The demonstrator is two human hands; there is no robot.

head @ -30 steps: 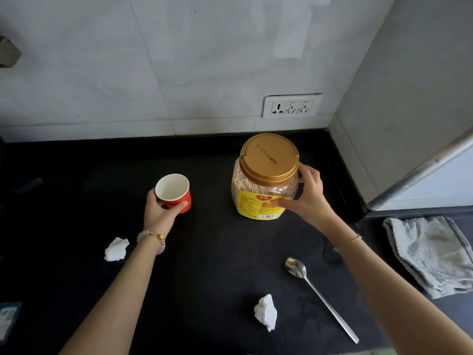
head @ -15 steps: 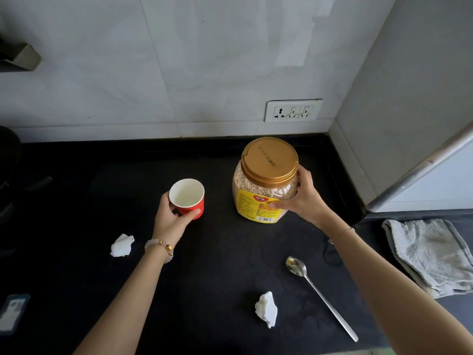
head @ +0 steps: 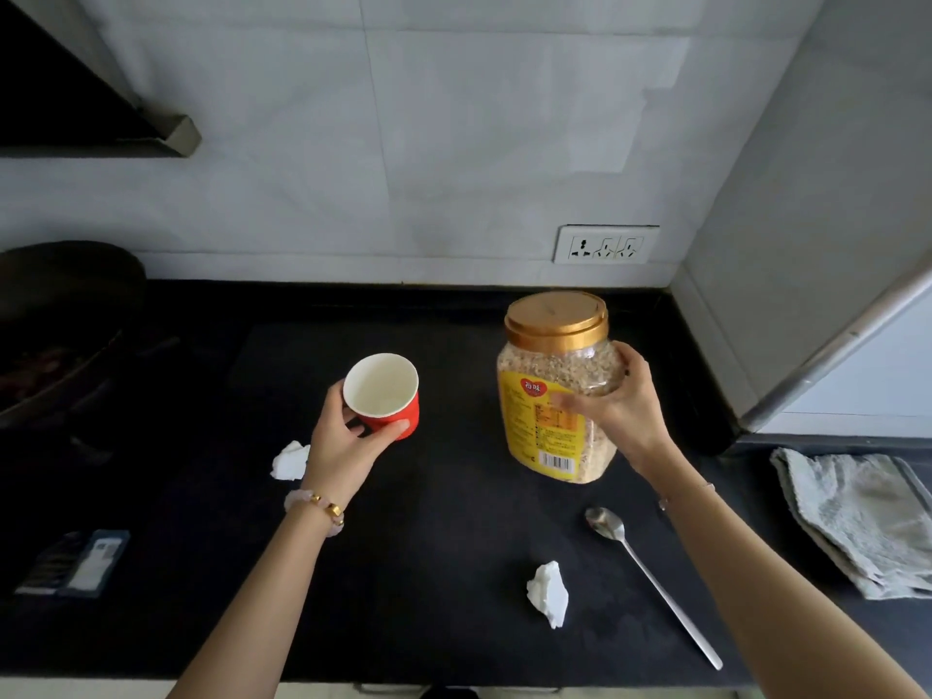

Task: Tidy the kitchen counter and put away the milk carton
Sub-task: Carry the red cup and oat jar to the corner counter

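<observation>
- The left hand (head: 348, 446) had its fingers wrapped round a red paper cup (head: 383, 396), thumb on the near side, the rest curled behind. The cup was white inside, mouth facing up and tipped a bit toward the camera. I couldn't tell whether it was off the black counter (head: 444, 572) or resting on it.
- The right hand (head: 623, 406) was gripping a big clear oat jar (head: 557, 391), thumb across the yellow label, fingers round the far right side just under the gold lid (head: 557, 317).
- The jar's long axis ran roughly upright but leaned, lid toward the back wall and base toward the camera. The label with its barcode faced front. Whether the base was actually touching the counter, hard to say.
- 2 crumpled white tissues were lying around: 1 tissue (head: 290, 461) just beside the left hand, the other tissue (head: 548, 592) near the front of the counter.
- A metal spoon (head: 650, 580) lay flat, bowl pointing toward the jar, handle running off to the front right.
- A grey cloth (head: 857, 522) sat folded at the far right, well apart from the jar.
- A small dark packet (head: 75, 562) lay at the left edge, with a dark pan (head: 55, 320) behind it.
- A wall socket (head: 605, 244) was on the tiles behind the jar.
- No milk carton in view that I could make out.
</observation>
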